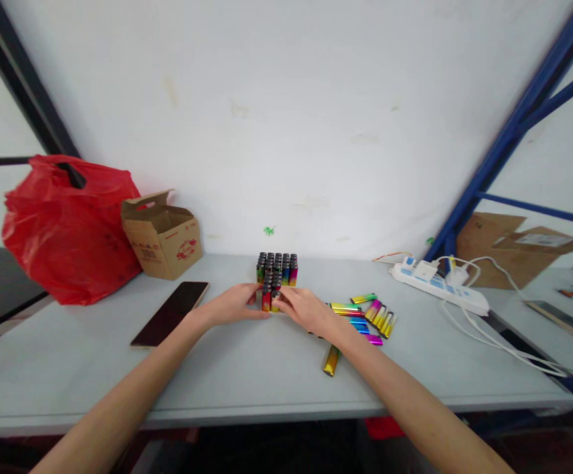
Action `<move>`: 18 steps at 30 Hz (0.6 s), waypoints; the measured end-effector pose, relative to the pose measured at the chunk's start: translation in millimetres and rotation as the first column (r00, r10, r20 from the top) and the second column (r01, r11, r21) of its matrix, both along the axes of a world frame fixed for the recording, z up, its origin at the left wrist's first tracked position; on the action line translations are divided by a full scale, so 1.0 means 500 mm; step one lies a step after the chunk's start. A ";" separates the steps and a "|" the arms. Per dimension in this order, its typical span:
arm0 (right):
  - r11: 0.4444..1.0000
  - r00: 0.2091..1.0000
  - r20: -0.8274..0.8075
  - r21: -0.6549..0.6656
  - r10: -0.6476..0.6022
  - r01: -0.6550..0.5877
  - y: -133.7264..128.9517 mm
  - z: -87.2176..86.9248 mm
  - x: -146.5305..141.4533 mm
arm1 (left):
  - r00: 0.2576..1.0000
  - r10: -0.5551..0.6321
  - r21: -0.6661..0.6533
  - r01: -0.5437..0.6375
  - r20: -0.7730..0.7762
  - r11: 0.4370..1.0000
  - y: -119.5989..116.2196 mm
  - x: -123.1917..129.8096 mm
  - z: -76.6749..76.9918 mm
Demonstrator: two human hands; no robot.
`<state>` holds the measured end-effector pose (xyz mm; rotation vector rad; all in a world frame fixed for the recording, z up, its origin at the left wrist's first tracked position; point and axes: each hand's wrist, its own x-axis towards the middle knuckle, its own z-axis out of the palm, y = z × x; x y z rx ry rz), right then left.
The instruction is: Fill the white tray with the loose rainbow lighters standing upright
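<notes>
Nearby, the left hand point(234, 304), fingers parted, flanks the upright lighters point(277, 263); the right hand point(306, 311) touches their front, grip unclear. Loose lighters point(358, 321) lie right of them, a dark tablet point(172, 313) left; farther out, power strip point(434, 286) right, carton point(180, 247) and red bag point(76, 234) left. Grey worktop point(247, 368), white wall point(291, 145) behind.

Upright lighters point(276, 268) stand clustered on the desk point(247, 378), the group narrower toward six o'clock. The left hand point(234, 304), thumb and finger apart, is at their eight o'clock; the right hand point(306, 311), at four, touches a front lighter point(275, 303). Around the cluster: loose lighters point(359, 321) at four, power strip point(431, 284) at three, phone point(172, 313) at eight, red bag point(76, 237) at nine, cardboard box point(165, 240) at ten.
</notes>
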<state>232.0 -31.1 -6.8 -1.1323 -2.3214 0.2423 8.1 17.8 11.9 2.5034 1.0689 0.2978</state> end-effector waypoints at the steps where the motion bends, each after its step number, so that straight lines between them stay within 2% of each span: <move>1: 0.999 0.998 0.049 0.023 -0.046 0.045 -0.002 0.002 -0.001 | 1.000 0.006 -0.002 -0.006 -0.001 1.000 -0.001 0.001 0.001; 4: 0.989 0.977 0.165 0.083 -0.132 0.120 -0.007 0.009 0.005 | 1.000 0.027 -0.003 -0.027 -0.015 1.000 -0.002 0.003 0.005; 8: 0.994 0.989 0.121 0.073 -0.087 0.079 0.000 0.026 0.053 | 0.998 0.034 -0.001 -0.034 -0.051 0.999 -0.001 0.004 0.007; 10: 0.990 0.990 0.075 0.084 -0.121 0.115 0.011 0.035 0.099 | 0.998 0.034 0.005 -0.034 -0.061 0.999 -0.001 0.003 0.007; 13: 0.964 0.965 0.052 0.070 -0.258 0.255 0.029 0.039 0.192 | 0.995 0.047 0.019 -0.045 -0.083 0.999 0.000 0.002 0.008; 16: 0.926 0.920 0.139 -0.044 -0.366 0.375 0.035 0.034 0.291 | 0.993 0.053 0.019 -0.051 -0.102 0.999 0.003 0.002 0.006; 18: 0.899 0.902 0.214 -0.153 -0.376 0.410 0.034 0.029 0.342 | 0.993 0.046 0.017 -0.044 -0.105 0.999 0.007 0.001 0.001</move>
